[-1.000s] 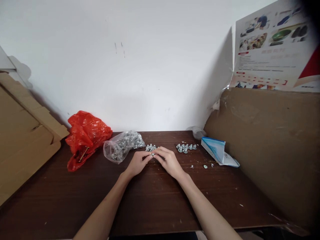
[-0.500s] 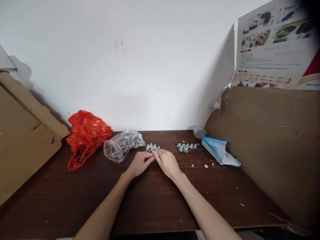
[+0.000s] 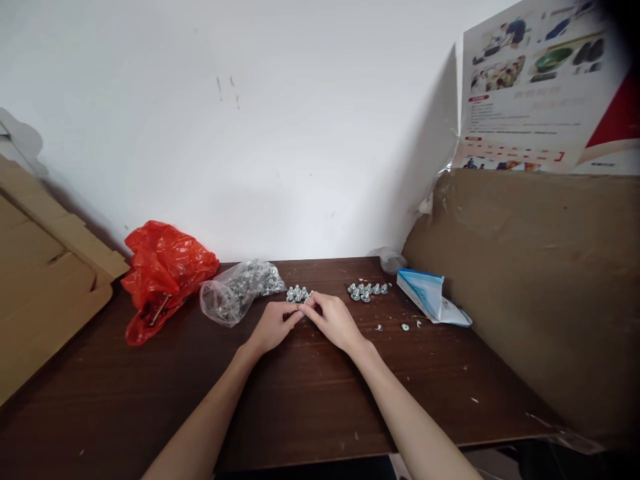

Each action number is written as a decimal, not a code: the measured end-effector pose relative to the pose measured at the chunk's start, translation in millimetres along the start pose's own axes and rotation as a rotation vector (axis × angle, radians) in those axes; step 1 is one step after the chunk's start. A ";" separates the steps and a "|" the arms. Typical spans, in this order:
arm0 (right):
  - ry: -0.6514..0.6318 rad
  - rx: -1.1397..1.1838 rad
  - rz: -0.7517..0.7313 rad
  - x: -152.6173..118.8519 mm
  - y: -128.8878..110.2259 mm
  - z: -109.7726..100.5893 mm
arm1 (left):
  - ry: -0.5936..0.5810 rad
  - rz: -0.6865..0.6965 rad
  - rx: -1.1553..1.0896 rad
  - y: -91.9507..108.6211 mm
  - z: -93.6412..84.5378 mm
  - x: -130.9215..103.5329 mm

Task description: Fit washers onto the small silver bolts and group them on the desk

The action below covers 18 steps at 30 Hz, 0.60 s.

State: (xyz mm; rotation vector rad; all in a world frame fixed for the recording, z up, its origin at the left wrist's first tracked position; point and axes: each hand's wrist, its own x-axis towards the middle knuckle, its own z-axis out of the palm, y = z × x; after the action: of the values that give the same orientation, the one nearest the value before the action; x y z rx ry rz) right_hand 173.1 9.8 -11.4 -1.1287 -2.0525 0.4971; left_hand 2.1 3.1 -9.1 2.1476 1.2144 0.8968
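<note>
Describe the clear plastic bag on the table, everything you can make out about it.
The clear plastic bag looks thin, wrinkled and see-through. It lies on its side on the dark table, bulging with many small silvery parts, metallic in look, too jumbled to count. Its looser end is toward the near left. It sits between the red bag and the small cluster of metal pieces; whether it touches the red bag is unclear. The left hand is apart from it.

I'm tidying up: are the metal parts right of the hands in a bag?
No, those metal parts sit loose on the table.
</note>
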 end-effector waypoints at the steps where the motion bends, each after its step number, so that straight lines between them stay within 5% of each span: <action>1: 0.004 -0.036 0.036 0.1 0.1 -0.5 | 0.000 0.002 0.006 0.1 -0.1 0.0; 8: -0.008 0.111 -0.031 -0.1 -1.6 -3.9 | 0.006 -0.009 0.009 -3.2 0.6 0.0; 15: -0.003 -0.063 0.079 -1.3 -1.9 -1.3 | -0.005 0.021 0.039 -4.5 0.9 0.2; 18: 0.008 0.042 -0.004 -1.2 -3.4 -5.4 | 0.006 0.003 0.028 -4.7 0.3 0.8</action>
State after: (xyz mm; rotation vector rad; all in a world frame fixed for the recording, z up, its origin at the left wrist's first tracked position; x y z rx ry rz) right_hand 175.7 6.9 -6.2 -1.0994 -2.0273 0.5305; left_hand 0.1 5.9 -12.3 2.1708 1.2342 0.8931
